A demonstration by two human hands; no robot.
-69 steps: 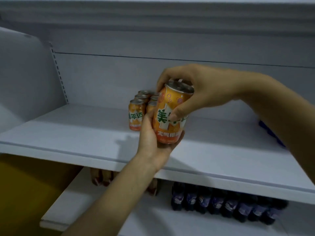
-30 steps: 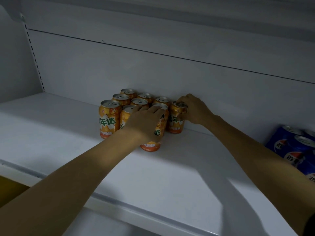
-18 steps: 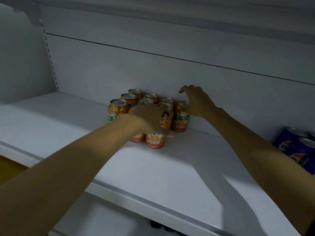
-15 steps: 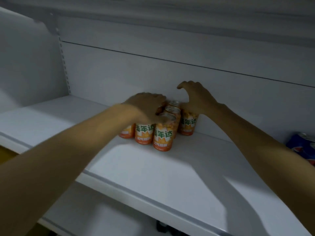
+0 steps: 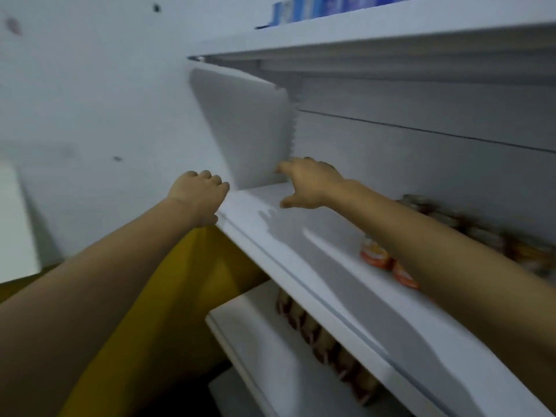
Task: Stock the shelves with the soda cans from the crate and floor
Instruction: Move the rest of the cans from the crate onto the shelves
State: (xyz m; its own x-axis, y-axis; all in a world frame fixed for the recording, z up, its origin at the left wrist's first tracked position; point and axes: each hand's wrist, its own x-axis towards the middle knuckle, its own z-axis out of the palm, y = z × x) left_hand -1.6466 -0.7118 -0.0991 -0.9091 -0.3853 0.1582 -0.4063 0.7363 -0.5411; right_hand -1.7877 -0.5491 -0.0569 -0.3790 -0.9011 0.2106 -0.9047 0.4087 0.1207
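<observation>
Frame blurred by motion. Right forearm crosses mid-right of frame and hides most of the orange soda cans (image 5: 376, 254) on the white shelf (image 5: 316, 260); two can bases show, the rest smeared, count not possible. Labels unreadable. Right hand (image 5: 310, 183) at centre, fingers spread, holding nothing. Left hand (image 5: 200, 192) loosely curled at the shelf's left corner, empty. Blue packages (image 5: 316, 7) top edge. Brownish containers (image 5: 325, 335) on lower shelf, blurred. Yellow surface (image 5: 168, 296) lower left.
</observation>
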